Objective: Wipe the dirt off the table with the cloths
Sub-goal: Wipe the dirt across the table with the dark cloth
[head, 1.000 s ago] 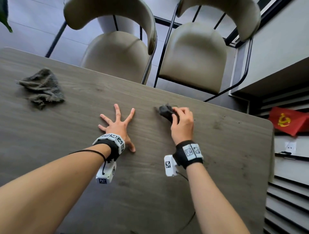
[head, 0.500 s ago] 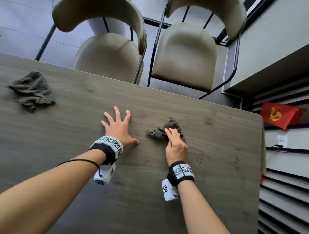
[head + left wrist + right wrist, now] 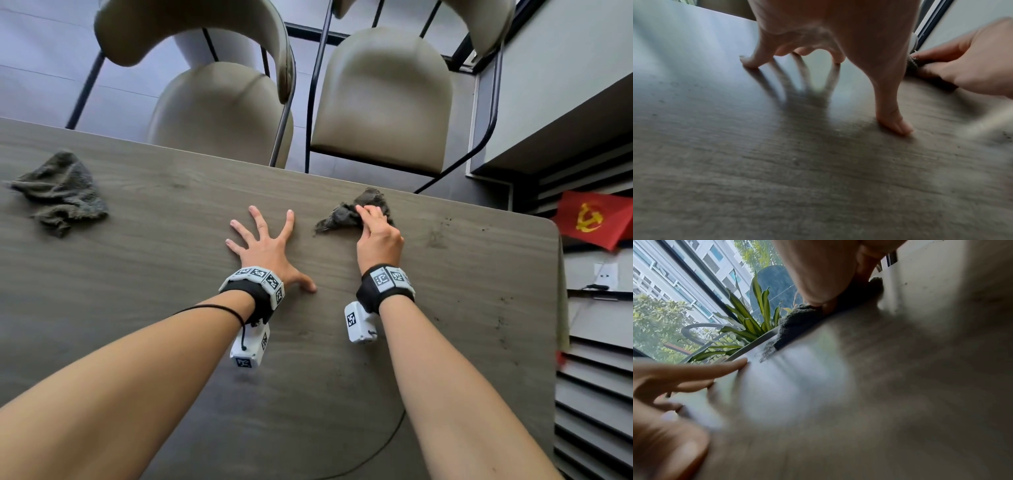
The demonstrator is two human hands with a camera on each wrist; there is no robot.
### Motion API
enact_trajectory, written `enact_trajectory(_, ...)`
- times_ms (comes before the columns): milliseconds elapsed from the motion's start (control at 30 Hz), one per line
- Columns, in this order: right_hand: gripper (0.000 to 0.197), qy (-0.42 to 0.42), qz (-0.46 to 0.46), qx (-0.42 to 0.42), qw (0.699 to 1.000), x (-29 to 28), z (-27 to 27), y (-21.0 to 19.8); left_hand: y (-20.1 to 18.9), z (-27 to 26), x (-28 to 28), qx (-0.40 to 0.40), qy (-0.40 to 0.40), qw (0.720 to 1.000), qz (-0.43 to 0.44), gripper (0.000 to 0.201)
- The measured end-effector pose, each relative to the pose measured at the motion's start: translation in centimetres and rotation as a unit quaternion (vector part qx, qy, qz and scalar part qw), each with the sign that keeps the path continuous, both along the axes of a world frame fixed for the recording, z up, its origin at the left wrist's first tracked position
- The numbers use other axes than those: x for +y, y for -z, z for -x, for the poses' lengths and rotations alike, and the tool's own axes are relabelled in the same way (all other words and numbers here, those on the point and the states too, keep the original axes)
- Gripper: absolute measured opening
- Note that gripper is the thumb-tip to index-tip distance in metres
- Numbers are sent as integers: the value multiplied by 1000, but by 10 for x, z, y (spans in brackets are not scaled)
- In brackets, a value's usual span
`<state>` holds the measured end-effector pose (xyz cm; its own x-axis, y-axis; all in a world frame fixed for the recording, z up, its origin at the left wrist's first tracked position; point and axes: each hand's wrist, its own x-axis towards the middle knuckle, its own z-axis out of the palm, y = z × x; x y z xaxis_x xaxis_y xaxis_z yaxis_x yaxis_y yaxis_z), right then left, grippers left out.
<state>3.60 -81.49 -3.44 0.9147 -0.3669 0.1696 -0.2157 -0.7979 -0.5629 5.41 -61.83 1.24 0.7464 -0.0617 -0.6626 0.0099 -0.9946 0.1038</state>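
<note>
A dark grey cloth (image 3: 342, 216) lies bunched on the wooden table (image 3: 171, 308) near its far edge. My right hand (image 3: 375, 229) pinches it between fingers and thumb and presses it down; the right wrist view shows the cloth (image 3: 797, 321) under that hand (image 3: 818, 272). My left hand (image 3: 263, 240) rests on the table to the left of the cloth, fingers spread wide, holding nothing; the left wrist view shows its fingertips (image 3: 748, 62) touching the wood. A second grey cloth (image 3: 61, 195) lies crumpled at the far left. Dark dirt specks (image 3: 448, 219) dot the table's right side.
Two beige chairs (image 3: 222, 113) (image 3: 380, 99) stand just beyond the far edge. The table's right edge (image 3: 556, 291) is close to the dirt, with more specks (image 3: 501, 318) along it. A red flag (image 3: 592, 219) and shelving lie past that edge. A potted plant (image 3: 748, 324) stands behind.
My right hand dragged the cloth toward me, then pushed it back toward the far edge. The left hand stayed spread on the table.
</note>
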Motion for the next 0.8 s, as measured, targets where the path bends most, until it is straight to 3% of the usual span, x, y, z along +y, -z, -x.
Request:
enact_trajectory(233, 34, 14, -8, -3, 1000, -6, -19, -3, 2, -1, 0, 10, -5, 1000, 0, 160)
enact_trajectory(467, 37, -20, -53, 77, 995, -22, -25, -21, 2, 0, 1, 9, -4, 1000, -2, 160)
enact_trajectory(667, 37, -42, -55, -1, 998, -28, 22, -33, 0, -1, 2, 16, 1, 1000, -2, 161)
enact_trajectory(800, 38, -38, -38, 26, 998, -30, 62, -27, -2, -1, 1, 18, 1, 1000, -6, 161)
